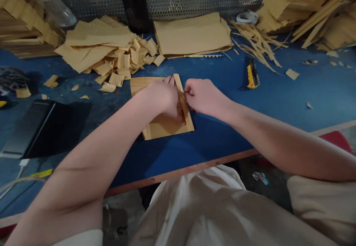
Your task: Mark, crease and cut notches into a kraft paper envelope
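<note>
A brown kraft paper sheet (162, 127) lies on the blue tabletop in front of me, with narrow folded strips along its left and right edges. My left hand (164, 97) rests flat on it, fingers spread toward the far side and thumb toward the near side, beside the right-hand strip. At that strip's outer edge, my right hand (204, 94) is closed, its thumb and curled fingers pinched against the paper. Part of the sheet is hidden under my left hand and forearm.
Behind are small paper scraps (124, 60), a stack of brown sheets (191, 33) and a pencil (203, 56). A yellow utility knife (252, 75) and paper strips (258, 42) lie right. A black box-shaped device (33, 127) with a white cable sits left, a plastic bottle (55, 7) behind.
</note>
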The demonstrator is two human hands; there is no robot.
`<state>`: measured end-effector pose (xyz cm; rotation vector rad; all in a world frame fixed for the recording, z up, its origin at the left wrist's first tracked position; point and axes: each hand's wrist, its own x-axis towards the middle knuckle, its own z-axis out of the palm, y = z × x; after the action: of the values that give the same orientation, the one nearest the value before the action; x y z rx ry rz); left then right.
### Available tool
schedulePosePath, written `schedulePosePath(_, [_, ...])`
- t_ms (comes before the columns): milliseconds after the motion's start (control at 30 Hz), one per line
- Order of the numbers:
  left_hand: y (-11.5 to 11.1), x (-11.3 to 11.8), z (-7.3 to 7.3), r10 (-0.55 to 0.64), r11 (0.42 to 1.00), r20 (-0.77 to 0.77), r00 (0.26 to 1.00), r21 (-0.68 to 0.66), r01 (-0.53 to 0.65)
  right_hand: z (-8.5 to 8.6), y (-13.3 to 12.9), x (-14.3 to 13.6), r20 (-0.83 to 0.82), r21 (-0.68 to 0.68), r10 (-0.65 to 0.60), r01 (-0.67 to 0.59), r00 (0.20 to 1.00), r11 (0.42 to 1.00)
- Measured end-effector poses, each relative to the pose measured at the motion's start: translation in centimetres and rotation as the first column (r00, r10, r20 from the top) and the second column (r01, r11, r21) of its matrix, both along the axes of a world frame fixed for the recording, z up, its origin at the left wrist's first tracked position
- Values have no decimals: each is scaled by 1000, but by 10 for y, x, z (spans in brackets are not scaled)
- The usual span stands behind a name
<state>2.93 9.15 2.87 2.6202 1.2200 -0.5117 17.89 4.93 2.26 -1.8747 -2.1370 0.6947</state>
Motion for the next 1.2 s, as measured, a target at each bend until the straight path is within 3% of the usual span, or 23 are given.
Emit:
schedulePosePath(100, [-3,0,5,4,1000,-100,995,-18,-5,-1,-9,1,13,-5,0,0,1000,1000])
schedulePosePath(433, [-11,0,15,-20,1000,-88,996,-4,20,2,-39,2,94,-16,53,-52,994,999])
schedulePosePath(767, [-4,0,7,-56,998,-137,989,-4,56,8,-73,7,52,-90,91,-86,994,992])
schedulePosePath(833, [-6,0,10,-54,999,-153,987,-12,53,6,-69,17,18,-40,93,-92,996,995])
schedulePosePath(967, [-13,-2,18,-24,1000,-151,988,-19,21,-14,-43,52,-43,235,0,10,999,972])
schedulePosePath(1100, [-18,-4,23,-13,998,-187,982,-63,1,-35,-26,77,136,424,30,-85,990,902])
schedulePosePath(1200, [-20,-4,27,-28,998,-237,971,-63,13,-31,-37,70,185,534,85,-173,979,828])
